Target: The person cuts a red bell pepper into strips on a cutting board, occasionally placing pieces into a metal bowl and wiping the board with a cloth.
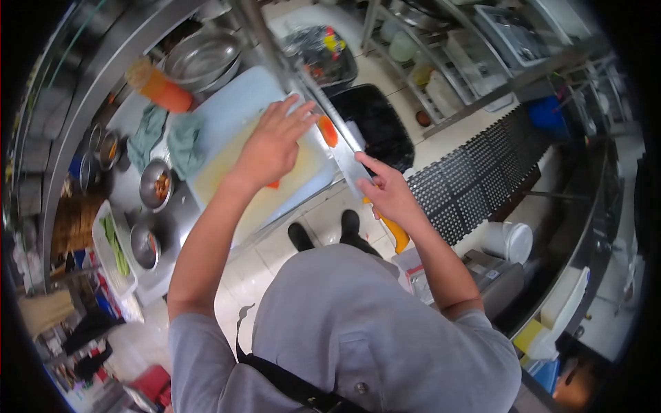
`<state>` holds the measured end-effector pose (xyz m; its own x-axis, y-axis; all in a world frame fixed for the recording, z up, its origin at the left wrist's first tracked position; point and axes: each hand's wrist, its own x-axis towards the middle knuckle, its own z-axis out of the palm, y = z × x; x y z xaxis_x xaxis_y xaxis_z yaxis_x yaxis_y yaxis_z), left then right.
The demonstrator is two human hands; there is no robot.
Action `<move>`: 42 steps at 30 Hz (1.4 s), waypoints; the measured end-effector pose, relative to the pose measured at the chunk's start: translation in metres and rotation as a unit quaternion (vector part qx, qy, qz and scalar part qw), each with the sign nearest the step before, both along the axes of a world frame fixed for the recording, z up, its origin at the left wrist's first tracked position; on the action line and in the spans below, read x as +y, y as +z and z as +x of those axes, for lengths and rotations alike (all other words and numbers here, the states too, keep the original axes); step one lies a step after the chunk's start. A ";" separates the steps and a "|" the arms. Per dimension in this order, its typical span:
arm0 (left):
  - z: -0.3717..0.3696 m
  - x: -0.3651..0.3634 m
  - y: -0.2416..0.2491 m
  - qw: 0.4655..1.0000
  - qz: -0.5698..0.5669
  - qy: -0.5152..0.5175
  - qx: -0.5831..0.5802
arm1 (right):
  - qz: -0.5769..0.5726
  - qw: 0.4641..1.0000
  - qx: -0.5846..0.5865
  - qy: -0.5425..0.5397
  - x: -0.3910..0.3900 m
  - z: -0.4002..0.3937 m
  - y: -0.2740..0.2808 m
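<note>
My right hand (389, 187) is wrapped around a large knife with a yellow handle (398, 235). The wide knife blade (346, 160) points away from me, past the right edge of the cutting board (241, 93). On the blade lies an orange-red piece of food (328, 131), whose kind I cannot make out. Held over the board with its fingers spread, my left hand (275, 146) has its fingertips near the blade and that piece. Another small orange piece (274, 184) shows on the board, partly hidden under the left hand.
Beyond the blade stands a black bin (377, 127). Left of the board are an orange-filled bottle (162, 88), green cloths (184, 146), metal bowls (157, 184) and a white tray (131, 279) of green vegetables. A black perforated mat (468, 182) lies on the floor at right.
</note>
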<state>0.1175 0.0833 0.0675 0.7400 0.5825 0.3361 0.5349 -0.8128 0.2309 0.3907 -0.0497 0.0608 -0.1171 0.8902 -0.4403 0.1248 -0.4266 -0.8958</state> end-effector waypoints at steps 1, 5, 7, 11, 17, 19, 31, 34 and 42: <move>0.021 0.003 -0.003 1.000 0.010 -0.016 0.008 | 0.012 1.000 -0.008 -0.023 0.001 0.010 0.006; 0.095 0.015 0.000 0.995 0.070 -0.060 0.045 | 0.051 0.993 -0.030 -0.105 -0.002 0.040 0.010; 0.124 0.022 -0.012 0.991 0.093 -0.083 0.043 | 0.060 0.984 -0.060 -0.156 -0.008 0.058 0.010; 0.140 0.033 -0.035 0.990 0.094 -0.075 0.068 | 0.089 0.966 -0.109 -0.219 -0.013 0.076 -0.002; 0.061 0.072 -0.025 0.994 0.087 0.060 -0.024 | 0.104 0.957 -0.118 -0.243 -0.017 0.093 -0.009; 0.011 0.079 -0.009 0.992 0.058 0.089 -0.075 | 0.089 0.967 -0.074 -0.228 -0.019 0.087 -0.006; -0.083 -0.037 -0.048 0.953 -0.187 0.235 0.035 | 0.024 1.000 -0.001 -0.017 -0.002 0.000 -0.029; -0.080 -0.039 -0.055 0.949 -0.208 0.236 0.027 | 0.011 1.000 0.004 0.017 0.003 -0.016 -0.035; -0.070 -0.054 -0.058 0.951 -0.105 0.288 -0.045 | 0.000 0.999 -0.011 0.046 -0.007 -0.030 -0.046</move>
<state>0.0479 0.0296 0.0097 0.2516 0.9439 0.2138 0.8477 -0.3215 0.4220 0.3609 -0.0568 0.0152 -0.1881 0.8760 -0.4440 0.1838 -0.4127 -0.8921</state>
